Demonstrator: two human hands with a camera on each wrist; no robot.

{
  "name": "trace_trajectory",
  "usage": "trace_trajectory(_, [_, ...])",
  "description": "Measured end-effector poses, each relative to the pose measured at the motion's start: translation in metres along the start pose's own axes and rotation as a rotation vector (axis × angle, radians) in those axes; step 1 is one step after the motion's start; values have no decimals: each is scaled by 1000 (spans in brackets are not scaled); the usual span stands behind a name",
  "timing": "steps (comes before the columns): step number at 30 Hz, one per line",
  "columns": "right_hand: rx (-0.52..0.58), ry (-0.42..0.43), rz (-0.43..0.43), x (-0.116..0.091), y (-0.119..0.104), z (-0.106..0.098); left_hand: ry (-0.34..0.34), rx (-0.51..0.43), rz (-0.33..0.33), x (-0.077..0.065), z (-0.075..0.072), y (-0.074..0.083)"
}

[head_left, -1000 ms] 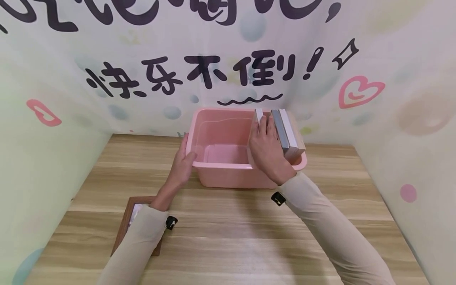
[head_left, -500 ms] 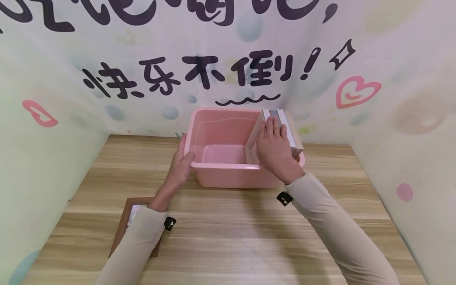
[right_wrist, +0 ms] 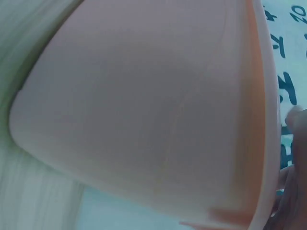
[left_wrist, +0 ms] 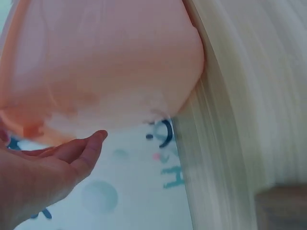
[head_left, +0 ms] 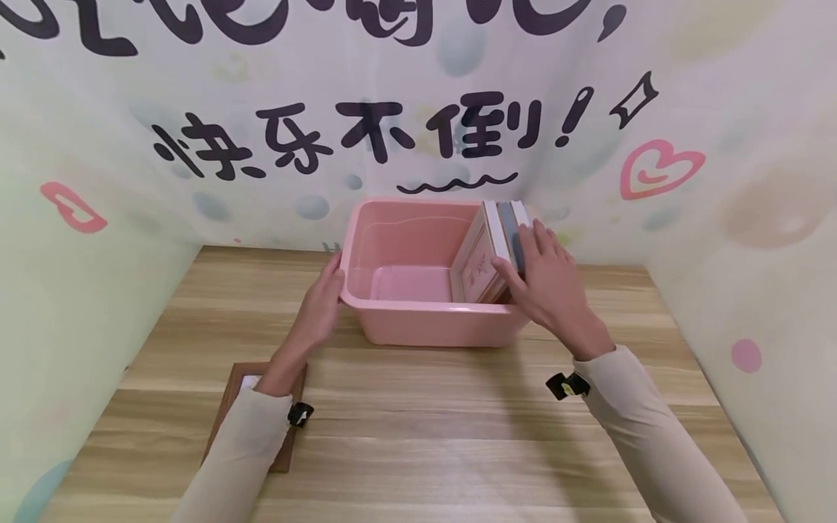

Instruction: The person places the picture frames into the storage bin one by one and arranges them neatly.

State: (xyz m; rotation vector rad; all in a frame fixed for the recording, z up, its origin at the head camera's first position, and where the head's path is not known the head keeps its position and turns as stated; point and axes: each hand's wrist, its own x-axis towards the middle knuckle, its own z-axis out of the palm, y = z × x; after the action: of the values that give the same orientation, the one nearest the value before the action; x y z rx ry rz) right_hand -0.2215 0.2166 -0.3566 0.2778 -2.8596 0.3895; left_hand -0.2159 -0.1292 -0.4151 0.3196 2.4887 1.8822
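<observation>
In the head view a pink plastic basin (head_left: 431,323) stands against the back wall. Several picture frames (head_left: 480,254) lean side by side at its right end; the nearest has a white border and a pink picture. My left hand (head_left: 318,305) is at the basin's left rim. The left wrist view shows the left hand (left_wrist: 57,167) with fingers extended beside the basin's outer wall (left_wrist: 120,62). My right hand (head_left: 556,290) lies over the right end of the frames and basin rim, thumb and fingers spread. In the right wrist view the basin wall (right_wrist: 134,110) hides most of what the right fingers touch.
A brown wooden picture frame (head_left: 283,457) lies on the wood-grain table (head_left: 418,428), partly under my left forearm. Behind the basin hangs a white printed backdrop (head_left: 418,109) with black lettering, and side walls rise at both edges of the table.
My right hand has moved right, off the tops of the picture frames to the basin's right end. The frames stand closer together. My left thumb has come off the inside of the rim.
</observation>
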Motion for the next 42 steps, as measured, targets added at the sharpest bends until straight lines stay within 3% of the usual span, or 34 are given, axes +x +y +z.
trace_trajectory(3, [47,22,-5,-7,7,1,21,127,-53,-10,-13,0])
trace_trajectory(6, [68,53,-10,-12,11,4,0,321,-172,-24,-30,-2])
trace_trajectory(11, [74,104,11,-16,13,9,-71,592,-289,-46,-53,-18])
trace_trajectory(16, [110,156,56,-19,14,15,-170,746,-389,-65,-65,-37])
trace_trajectory(19, [140,165,85,-19,14,18,-254,814,-445,-73,-68,-42])
trace_trajectory(23, [161,163,106,-19,14,19,-302,906,-483,-82,-64,-44])
trace_trajectory(29, [180,141,133,-21,12,19,-321,997,-539,-86,-52,-42])
trace_trajectory(34, [183,142,142,-22,11,19,-318,1035,-511,-84,-48,-42])
trace_trajectory(42, [187,152,132,-21,11,21,-272,1002,-496,-86,-50,-46])
